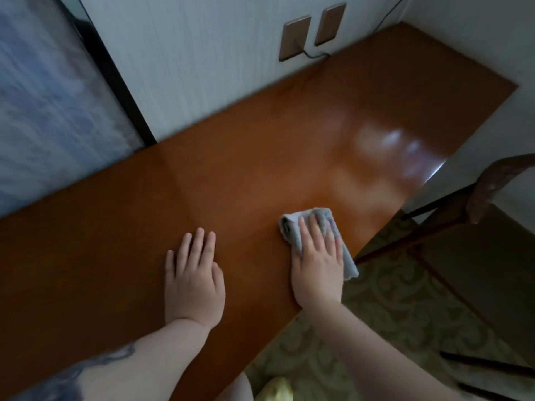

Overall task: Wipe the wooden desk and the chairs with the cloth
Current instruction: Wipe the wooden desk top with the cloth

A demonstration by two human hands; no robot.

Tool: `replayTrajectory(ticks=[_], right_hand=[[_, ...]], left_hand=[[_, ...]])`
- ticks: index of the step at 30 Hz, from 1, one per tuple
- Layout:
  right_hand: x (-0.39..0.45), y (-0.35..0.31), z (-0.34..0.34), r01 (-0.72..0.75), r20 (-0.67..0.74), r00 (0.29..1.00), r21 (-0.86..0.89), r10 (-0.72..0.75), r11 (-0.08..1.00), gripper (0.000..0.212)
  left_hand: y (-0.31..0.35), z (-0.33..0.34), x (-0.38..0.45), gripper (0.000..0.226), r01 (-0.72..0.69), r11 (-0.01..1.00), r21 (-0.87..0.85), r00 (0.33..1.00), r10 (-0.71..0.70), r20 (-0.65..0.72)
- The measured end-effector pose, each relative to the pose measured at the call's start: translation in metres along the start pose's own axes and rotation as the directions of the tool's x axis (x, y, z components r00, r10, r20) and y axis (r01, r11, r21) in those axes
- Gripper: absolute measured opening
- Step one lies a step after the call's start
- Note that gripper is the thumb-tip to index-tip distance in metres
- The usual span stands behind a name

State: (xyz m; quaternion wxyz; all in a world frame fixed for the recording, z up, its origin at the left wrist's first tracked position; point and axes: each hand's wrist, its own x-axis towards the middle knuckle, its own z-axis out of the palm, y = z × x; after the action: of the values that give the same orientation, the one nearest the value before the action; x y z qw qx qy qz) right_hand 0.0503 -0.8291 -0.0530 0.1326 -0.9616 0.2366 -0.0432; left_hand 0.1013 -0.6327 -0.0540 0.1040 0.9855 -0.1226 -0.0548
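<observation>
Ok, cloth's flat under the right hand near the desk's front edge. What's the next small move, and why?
Probably slide the right hand with the grey cloth away from you, toward the wall, keeping the palm flat. The cloth sits at the near edge of the wooden desk, with broad bare surface beyond it. The left hand rests flat on the desk, bracing.

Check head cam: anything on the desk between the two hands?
Nothing: the head view shows only bare wooden desk between the left hand, flat on the wood, and the right hand, pressing the grey cloth.
</observation>
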Motion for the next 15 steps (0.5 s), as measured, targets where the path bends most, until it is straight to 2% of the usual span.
replayTrajectory(ticks=[1,2,4,6,7,8,9,11,12,13,14,15], right_hand=[[-0.007,-0.012,0.004,0.114,0.046,0.992,0.020,-0.115,0.993,0.057],[-0.008,-0.025,0.005,0.270,0.137,0.952,0.055,-0.275,0.961,0.056],[0.013,-0.047,0.004,0.535,0.304,0.773,0.158,-0.557,0.830,0.055],[0.055,-0.059,0.003,0.647,0.379,0.654,0.169,-0.655,0.744,0.056],[0.076,-0.061,0.004,0.660,0.408,0.636,0.151,-0.654,0.736,0.056],[0.093,-0.059,0.005,0.622,0.418,0.671,0.131,-0.612,0.772,0.057],[0.106,-0.053,0.005,0.536,0.380,0.757,0.103,-0.532,0.838,0.058],[0.116,-0.031,0.002,0.211,0.220,0.951,0.054,-0.218,0.976,0.059],[0.111,-0.022,-0.001,0.022,0.153,0.988,0.037,-0.027,0.999,0.059],[0.099,-0.018,-0.001,-0.120,0.114,0.987,0.017,0.117,0.993,0.060],[0.083,-0.020,0.002,-0.164,0.083,0.983,-0.001,0.163,0.986,0.060],[0.066,-0.026,0.004,-0.098,0.075,0.992,-0.002,0.098,0.995,0.060]], left_hand=[[0.000,0.000,0.000,0.060,-0.001,1.000,0.003,1.000,0.001,0.000],[0.000,0.000,0.001,0.060,0.001,1.000,0.002,1.000,-0.001,-0.003],[0.000,0.001,0.002,0.058,0.004,1.000,0.000,1.000,-0.004,0.000],[-0.001,0.002,0.002,0.057,0.008,1.000,0.000,1.000,-0.008,0.005],[-0.001,0.002,0.002,0.057,0.011,1.000,0.006,1.000,-0.011,0.006],[-0.002,0.003,0.001,0.057,0.017,1.000,0.007,1.000,-0.017,0.011],[-0.002,0.002,0.001,0.057,0.024,1.000,0.007,1.000,-0.025,0.016],[0.000,0.001,0.003,0.057,0.031,0.999,-0.009,0.999,-0.031,0.019],[0.000,0.000,0.003,0.056,0.032,0.999,-0.018,0.999,-0.031,0.025],[0.000,0.000,0.003,0.056,0.032,0.999,-0.018,0.999,-0.032,0.029],[0.001,0.000,0.003,0.055,0.033,0.999,-0.011,0.999,-0.033,0.028],[0.001,0.000,0.002,0.055,0.035,0.999,-0.002,0.999,-0.035,0.024]])
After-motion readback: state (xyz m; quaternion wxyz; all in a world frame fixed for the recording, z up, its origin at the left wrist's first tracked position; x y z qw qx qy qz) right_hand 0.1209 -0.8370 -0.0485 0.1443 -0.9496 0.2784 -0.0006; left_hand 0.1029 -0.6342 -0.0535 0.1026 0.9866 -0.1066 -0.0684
